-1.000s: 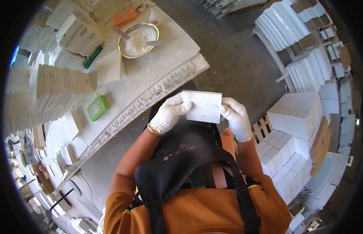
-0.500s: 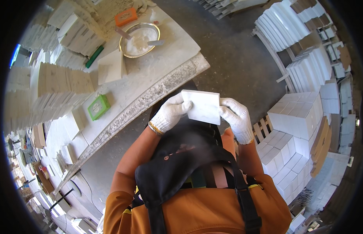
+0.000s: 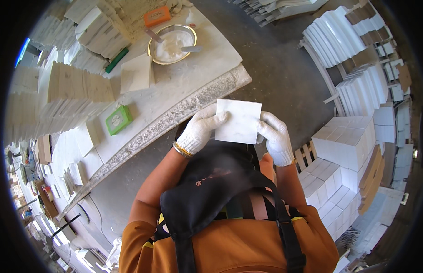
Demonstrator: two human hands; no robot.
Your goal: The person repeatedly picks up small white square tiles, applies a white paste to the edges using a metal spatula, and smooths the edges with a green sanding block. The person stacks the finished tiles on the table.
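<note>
Beside pale table (image 3: 211, 50): left hand (image 3: 198, 129), right hand (image 3: 277, 136) holding white tile (image 3: 240, 122).

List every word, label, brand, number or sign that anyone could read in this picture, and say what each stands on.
No wording is copied out here.
Orange box: dark printing, too small to read surely.
Green box: pale round label, print too small to read.
Black garment: small reddish mark and lettering, blurred.
White tile at the left hand: no writing on the visible face.
</note>
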